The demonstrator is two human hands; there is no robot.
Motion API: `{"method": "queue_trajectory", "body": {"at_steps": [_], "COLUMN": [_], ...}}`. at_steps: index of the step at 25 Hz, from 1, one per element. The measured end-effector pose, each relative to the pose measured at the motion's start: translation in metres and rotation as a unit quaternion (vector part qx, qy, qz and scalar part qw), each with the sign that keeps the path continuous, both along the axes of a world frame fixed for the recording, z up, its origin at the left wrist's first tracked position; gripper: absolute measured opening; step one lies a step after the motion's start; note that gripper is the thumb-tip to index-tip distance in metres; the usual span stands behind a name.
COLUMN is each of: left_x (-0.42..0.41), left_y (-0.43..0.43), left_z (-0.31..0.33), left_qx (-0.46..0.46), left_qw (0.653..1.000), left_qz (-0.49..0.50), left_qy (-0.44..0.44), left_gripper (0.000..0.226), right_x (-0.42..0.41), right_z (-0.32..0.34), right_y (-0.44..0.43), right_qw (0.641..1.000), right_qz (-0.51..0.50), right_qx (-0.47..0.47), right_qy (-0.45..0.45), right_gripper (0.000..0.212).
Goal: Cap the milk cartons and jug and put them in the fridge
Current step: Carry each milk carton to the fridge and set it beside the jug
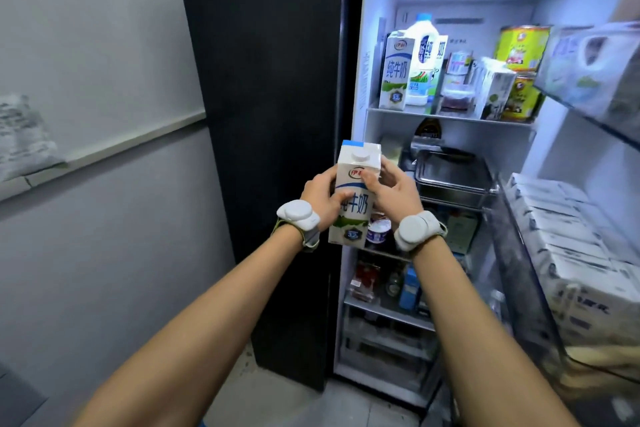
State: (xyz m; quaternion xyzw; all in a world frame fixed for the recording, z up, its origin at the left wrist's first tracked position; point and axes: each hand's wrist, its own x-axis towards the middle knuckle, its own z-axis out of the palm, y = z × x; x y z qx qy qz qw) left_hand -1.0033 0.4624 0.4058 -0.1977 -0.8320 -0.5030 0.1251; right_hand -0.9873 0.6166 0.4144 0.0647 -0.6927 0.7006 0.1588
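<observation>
I hold a white and blue milk carton (pixel 353 215) upright in front of the open fridge (pixel 377 121), its white cap (pixel 361 153) on. My left hand (pixel 320 196) grips its left side and my right hand (pixel 394 191) grips its right side. On the top shelf at the left stand another capped milk carton (pixel 396 71) and a white milk jug (pixel 423 59) with a blue cap. A third carton (pixel 437 73) stands partly hidden behind the jug.
The top shelf also holds yellow cans (pixel 523 48), a small box (pixel 495 90) and small containers. A metal tray (pixel 453 177) sits on the second shelf. The open door (pixel 568 253) at right is stacked with white boxes. A dark panel (pixel 270 114) is at left.
</observation>
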Motion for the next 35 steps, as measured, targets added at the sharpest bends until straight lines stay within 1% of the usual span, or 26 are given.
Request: {"method": "queue_trajectory", "body": {"at_steps": [4, 8, 11, 14, 18, 22, 25, 29, 33, 35], "left_x": [-0.067, -0.107, -0.140, -0.170, -0.206, -0.242, -0.265, -0.294, -0.315, -0.328], "left_y": [0.017, 0.036, 0.053, 0.074, 0.099, 0.126, 0.146, 0.174, 0.195, 0.208], "left_z": [0.024, 0.042, 0.057, 0.073, 0.098, 0.125, 0.142, 0.152, 0.155, 0.156], "left_qx": [0.001, 0.005, 0.004, 0.009, 0.049, 0.044, 0.047, 0.028, 0.043, 0.035], "left_qw": [0.999, 0.997, 0.995, 0.994, 0.991, 0.987, 0.985, 0.983, 0.985, 0.986], "left_qz": [-0.031, -0.059, -0.082, -0.084, -0.101, -0.130, -0.131, -0.123, -0.127, -0.122], "left_qy": [0.015, 0.042, 0.050, 0.070, 0.071, 0.087, 0.102, 0.133, 0.110, 0.112], "left_gripper": [0.036, 0.036, 0.035, 0.033, 0.032, 0.034, 0.034, 0.033, 0.034, 0.034], "right_x": [-0.055, -0.087, -0.111, -0.137, -0.172, -0.202, -0.222, -0.248, -0.267, -0.280], "right_z": [0.024, 0.039, 0.056, 0.074, 0.102, 0.129, 0.145, 0.159, 0.164, 0.164], "right_y": [0.014, 0.031, 0.044, 0.060, 0.082, 0.110, 0.130, 0.160, 0.177, 0.189], "right_qw": [0.999, 0.997, 0.995, 0.993, 0.992, 0.989, 0.987, 0.986, 0.985, 0.984], "right_qz": [-0.036, -0.068, -0.086, -0.100, -0.112, -0.131, -0.134, -0.156, -0.161, -0.170], "right_qx": [-0.022, -0.041, -0.052, -0.057, -0.033, -0.020, -0.023, -0.016, -0.012, -0.017], "right_qy": [0.014, 0.025, 0.027, 0.030, 0.051, 0.070, 0.080, 0.063, 0.058, 0.049], "right_gripper": [0.032, 0.032, 0.039, 0.044, 0.044, 0.042, 0.045, 0.056, 0.059, 0.058]}}
